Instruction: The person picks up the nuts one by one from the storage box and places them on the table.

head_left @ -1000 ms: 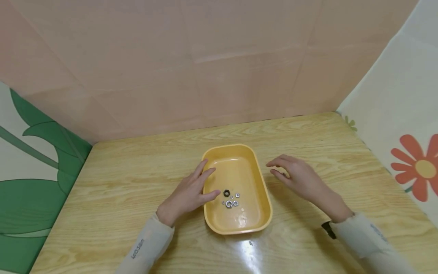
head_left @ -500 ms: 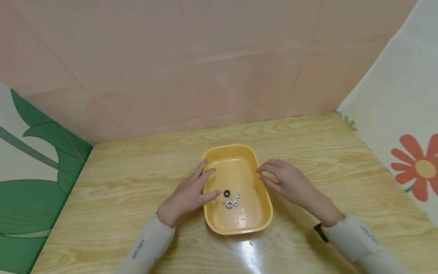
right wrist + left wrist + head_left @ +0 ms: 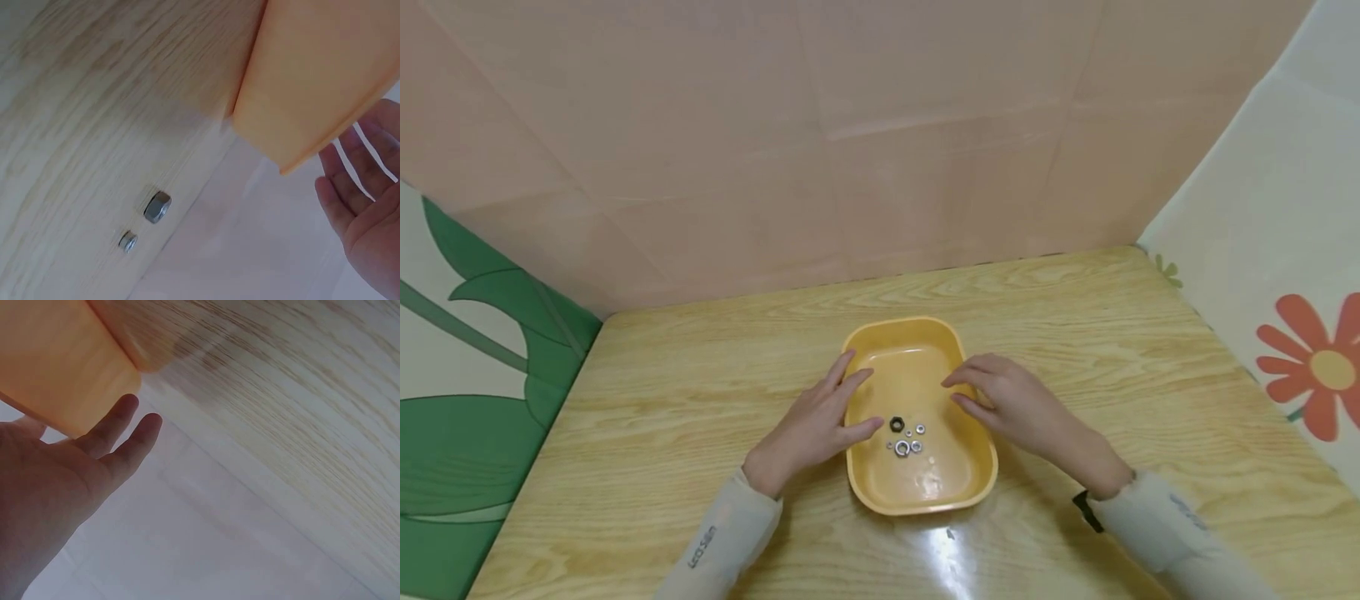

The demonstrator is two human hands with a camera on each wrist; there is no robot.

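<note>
A yellow tray lies on the wooden table. On its floor sit a black hex nut and several silver nuts of different sizes. My left hand rests at the tray's left rim with fingers spread and the thumb over the inside. Over the right rim hovers my right hand, its thumb and fingers apart, reaching in above the tray; nothing shows between them. Two metal nuts, a larger nut and a smaller nut, stand on the table outside the tray in the right wrist view; the head view hides them.
The wooden table extends around the tray on all sides. A pinkish covered wall rises at its back edge. Panels with a green leaf print and a red flower print flank it.
My right hand has moved left from beside the tray to over its right rim. The left hand, the tray and the nuts inside have stayed in place.
</note>
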